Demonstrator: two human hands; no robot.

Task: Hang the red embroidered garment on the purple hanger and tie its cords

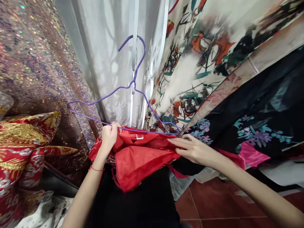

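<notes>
- Nearest the camera, a black cloth [140, 202] fills the lower middle of the view, with a red tiled floor [213, 199] to its right.
- Both forearms reach forward over that cloth; a thin red string [96, 169] circles the left wrist.
- A red garment [140, 158] lies bunched between the hands, its lining side up and a small white label [139, 136] showing near its top edge.
- The left hand [109, 136] is closed on the garment's upper left edge, fingers curled over the fabric right at the bottom bar of the hanger.
- The right hand [196, 149] lies nearly flat with fingers stretched out, pressing on the garment's right edge; it touches the fabric, but I cannot tell whether it pinches it.
- A purple wire hanger [133, 85] hangs just above the garment, its lower bar running along the top edge of the red fabric.
- The hanger's hook is caught on a white metal grille [135, 34], behind which hangs a white curtain [104, 47].
- To the left hang a sequined fabric [35, 57] and, lower down, a red and gold brocade [26, 142].
- To the right hang a cream floral printed robe [201, 57] and a black floral robe [266, 120] with a pink edge.
</notes>
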